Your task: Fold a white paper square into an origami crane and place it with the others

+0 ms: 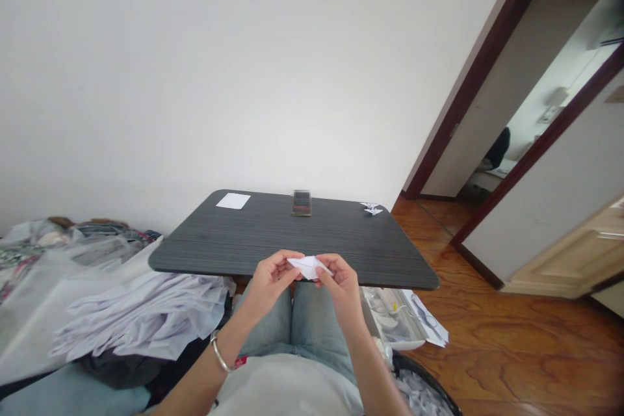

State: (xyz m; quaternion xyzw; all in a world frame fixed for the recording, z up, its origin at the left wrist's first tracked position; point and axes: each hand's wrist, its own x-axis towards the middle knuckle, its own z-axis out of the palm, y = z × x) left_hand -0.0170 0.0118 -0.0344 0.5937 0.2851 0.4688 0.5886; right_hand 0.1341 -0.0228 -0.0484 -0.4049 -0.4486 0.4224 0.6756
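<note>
A small folded white paper (308,266) is held between both hands just above the near edge of the dark grey table (273,240). My left hand (271,279) pinches its left side with curled fingers. My right hand (341,281) pinches its right side the same way. A silver bangle (218,352) sits on my left wrist. My knees in blue jeans (292,318) show below the hands.
On the table's far side lie a flat white sheet (233,201), a dark phone (301,203) and a small folded paper figure (372,208). White cloth (141,315) is heaped at the left. A clear box (397,322) sits on the wooden floor at the right. An open doorway (517,136) is at the right.
</note>
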